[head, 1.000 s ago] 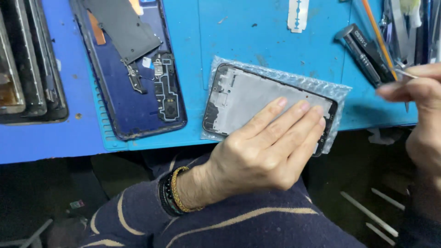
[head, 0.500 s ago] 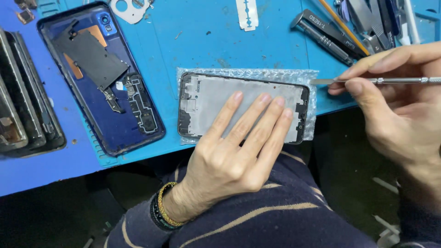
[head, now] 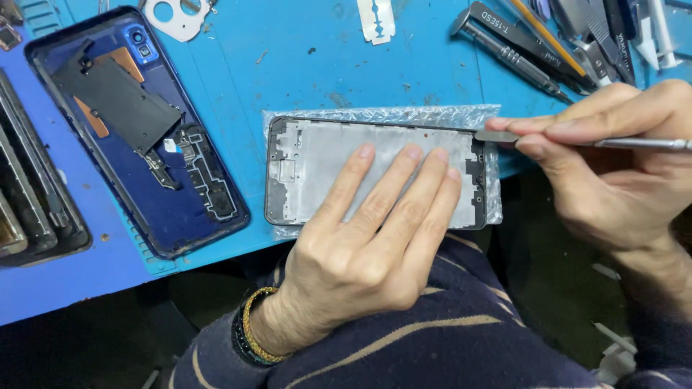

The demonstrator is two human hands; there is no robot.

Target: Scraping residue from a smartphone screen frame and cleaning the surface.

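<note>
A: Head view, entry one. Left hand lies flat, palm down, on the phone frame; its fingers are stretched out and spread, gripping nothing, only pressing on the grey inner plate.

B: Frame position?

A: On a sheet of bubble wrap, at the near edge of the blue mat on the tabletop. Long side runs left to right. Wrap shows along the far edge and at the right end.

B: Right hand?

A: Right hand comes in from the right. Its fingers are closed in a pinch on a thin metal spudger. The flat tip touches the frame's far right corner, at the edge. The shaft runs off toward the right border.

B: Surroundings?

A: Left of the frame, apart from it: an opened blue phone with a black shield plate and exposed board, lying at a slant. Further left, a stack of dark screens, partly cut off. Far edge of the mat: a razor blade, a black screwdriver, a cluster of other tools at the top right, too crowded to sort. A small metal bracket at the top, beside the blue phone.

B: Wrist detail?

A: Beaded bracelets on the left wrist; dark striped sleeve below.
</note>
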